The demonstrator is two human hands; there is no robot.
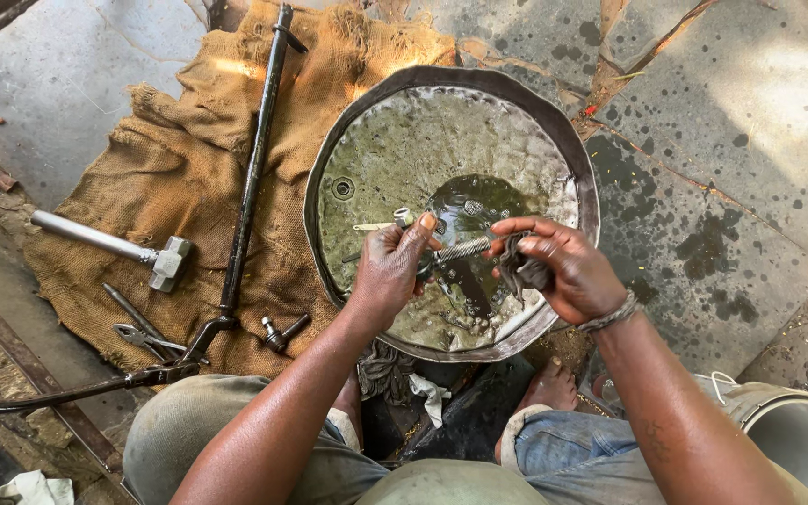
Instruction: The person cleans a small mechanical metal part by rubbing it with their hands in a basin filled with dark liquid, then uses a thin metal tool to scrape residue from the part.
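Observation:
My left hand (393,269) grips one end of a threaded metal bolt (461,248) over a round metal basin (327,164) that holds dirty liquid. My right hand (558,266) pinches the bolt's other end with thumb and forefinger and also clutches a dark greasy rag (520,271). A twisted band sits on my right wrist. Small metal parts, a flat piece and a round fitting, lie in the liquid of the basin behind my hands.
A burlap sack (170,168) lies left of the basin with a hammer (123,247), a long black rod (252,168), pliers (147,337) and a small fitting (281,330) on it. A pale bucket (801,440) stands at lower right. Stone paving surrounds everything.

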